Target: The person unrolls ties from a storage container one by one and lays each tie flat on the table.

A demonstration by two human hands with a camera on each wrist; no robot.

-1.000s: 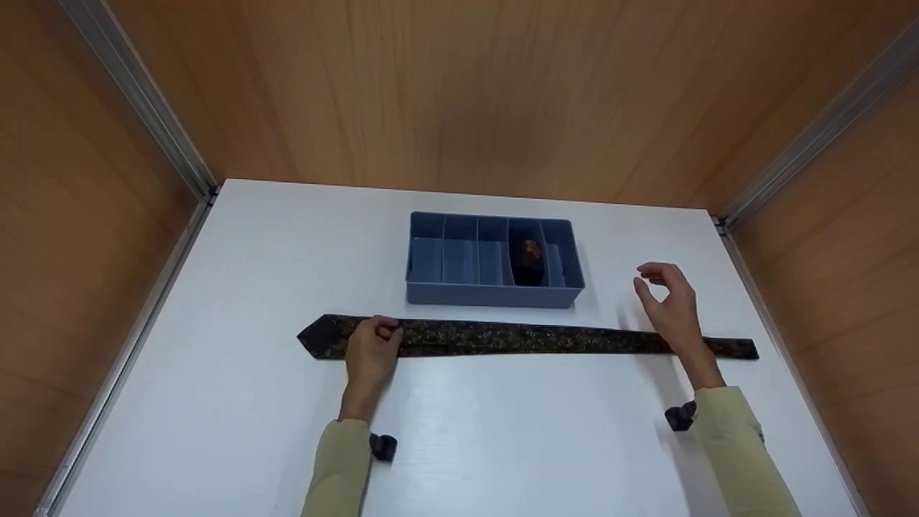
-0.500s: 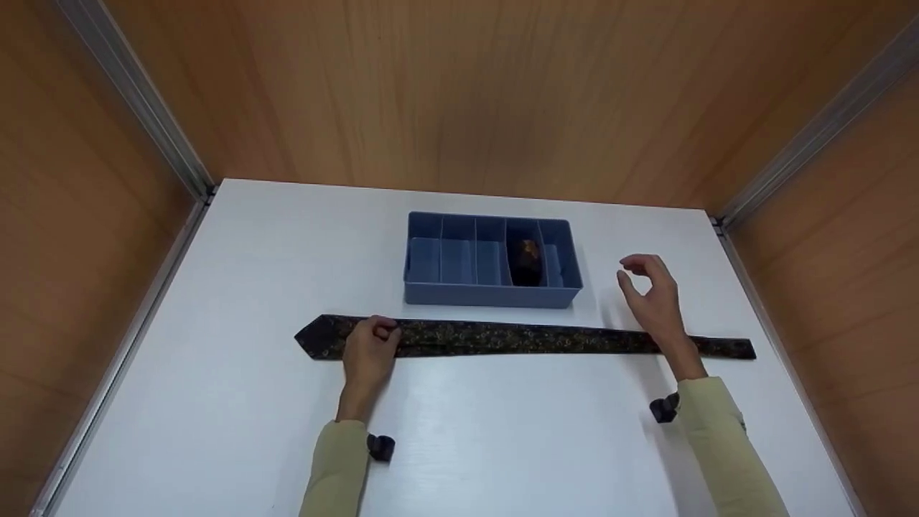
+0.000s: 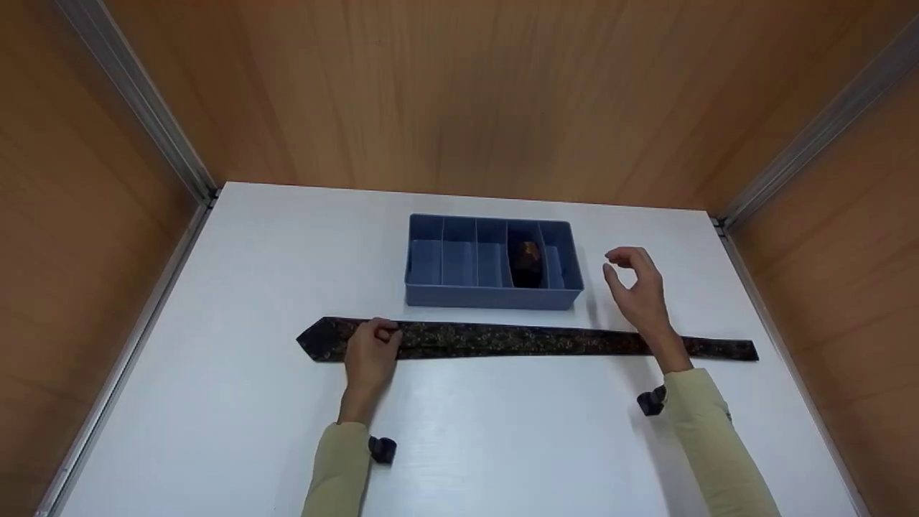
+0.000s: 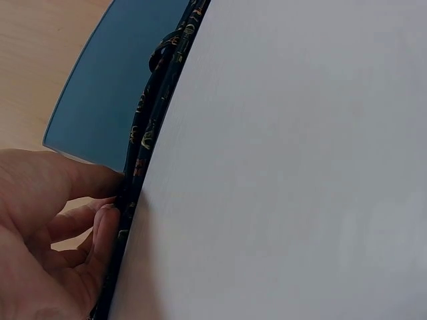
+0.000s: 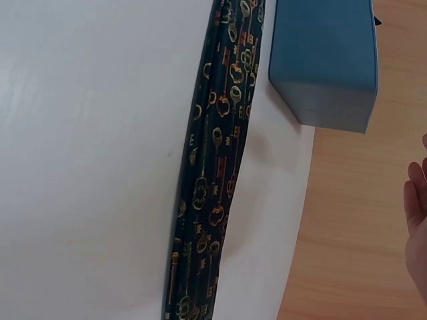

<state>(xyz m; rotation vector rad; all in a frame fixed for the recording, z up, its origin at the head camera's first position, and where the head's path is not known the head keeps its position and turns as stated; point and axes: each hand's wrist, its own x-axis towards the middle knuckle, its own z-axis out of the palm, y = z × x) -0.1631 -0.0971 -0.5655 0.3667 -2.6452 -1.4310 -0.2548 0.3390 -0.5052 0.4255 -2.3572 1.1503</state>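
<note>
A long dark necktie (image 3: 502, 339) with a small key-shaped pattern lies stretched across the white table in the head view, wide pointed end to the left. Near that end my left hand (image 3: 371, 352) holds it with bent fingers and thumb; in the left wrist view the fingertips (image 4: 110, 217) sit at the tie's edge. My right hand (image 3: 641, 294) is above the table, right of the blue box (image 3: 495, 297), thumb and fingers parted in a C with nothing between them. Its forearm crosses over the tie's narrow part. In the right wrist view only fingers (image 5: 415, 193) show at the edge.
The blue box has several compartments; a dark rolled item with an orange-brown pattern (image 3: 528, 262) sits in the second from the right. Wooden panels (image 3: 474, 93) wall in the back and sides of the table (image 3: 502, 431).
My right hand has moved left and away from me, toward the box, keeping its C shape. The left hand and the necktie have stayed in place.
</note>
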